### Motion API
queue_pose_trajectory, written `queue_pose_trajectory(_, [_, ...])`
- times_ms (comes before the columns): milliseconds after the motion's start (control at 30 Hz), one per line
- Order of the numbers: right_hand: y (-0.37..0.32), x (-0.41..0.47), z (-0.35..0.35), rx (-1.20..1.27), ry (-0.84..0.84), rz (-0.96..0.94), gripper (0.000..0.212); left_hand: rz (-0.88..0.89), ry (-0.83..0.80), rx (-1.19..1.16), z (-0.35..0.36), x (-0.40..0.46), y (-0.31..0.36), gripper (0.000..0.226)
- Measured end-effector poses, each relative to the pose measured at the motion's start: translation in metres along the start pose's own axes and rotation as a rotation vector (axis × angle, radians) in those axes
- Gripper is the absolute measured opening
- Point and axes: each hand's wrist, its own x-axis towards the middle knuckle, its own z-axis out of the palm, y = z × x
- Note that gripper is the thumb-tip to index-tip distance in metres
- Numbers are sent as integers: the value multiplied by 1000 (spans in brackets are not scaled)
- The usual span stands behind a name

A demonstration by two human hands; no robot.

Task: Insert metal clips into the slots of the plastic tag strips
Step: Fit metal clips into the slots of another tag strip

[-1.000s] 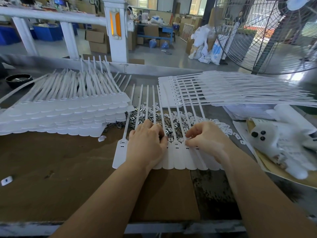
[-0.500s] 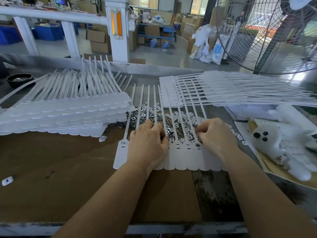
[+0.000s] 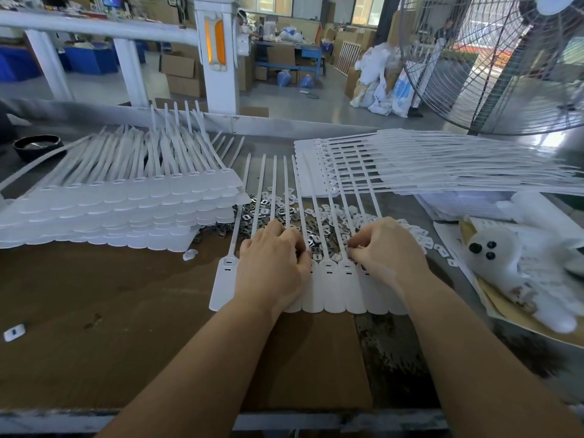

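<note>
A sheet of joined white plastic tag strips (image 3: 328, 289) lies flat on the brown board, its thin tails running away from me. My left hand (image 3: 271, 270) rests palm down on the sheet's left part, fingers curled over the slotted heads. My right hand (image 3: 388, 251) sits at the right part, thumb and forefinger pinched together just above a tag head; what they pinch is hidden. A loose pile of small metal clips (image 3: 278, 210) lies under and between the tails, just beyond both hands.
A tall stack of tag sheets (image 3: 120, 213) fills the left. Another stack (image 3: 410, 165) fans to the right. A white plush toy (image 3: 518, 260) lies on papers at right. A black bowl (image 3: 38, 147) sits far left, a big fan (image 3: 505, 58) at back right.
My right hand reached a little right and away toward the clips, then came back to the tag heads with fingers pinched. My left hand stayed on the sheet.
</note>
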Motion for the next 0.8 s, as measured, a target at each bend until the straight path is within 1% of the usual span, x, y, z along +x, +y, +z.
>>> queue_pose_trajectory(100, [-2, 0, 5, -4, 43, 7, 8, -2, -1, 0, 1, 0, 0, 23])
queue_pose_trajectory(233, [1, 0, 5, 76, 75, -16, 1, -3, 5, 1, 1, 0, -1, 22])
queue_pose_trajectory(433, [8, -11, 3, 136, 276, -107, 6, 1, 4, 6, 1, 0, -2, 22])
queue_pose_trajectory(500, [10, -12, 1, 134, 282, -119, 10, -2, 2, 7, 1, 0, -2, 23])
queue_pose_trajectory(667, [13, -13, -1, 116, 228, -141, 18, -2, 13, 10, 1, 1, -1, 23])
queue_pose_trajectory(800, [14, -15, -2, 71, 214, -137, 16, -4, 9, 15, 1, 1, -1, 23])
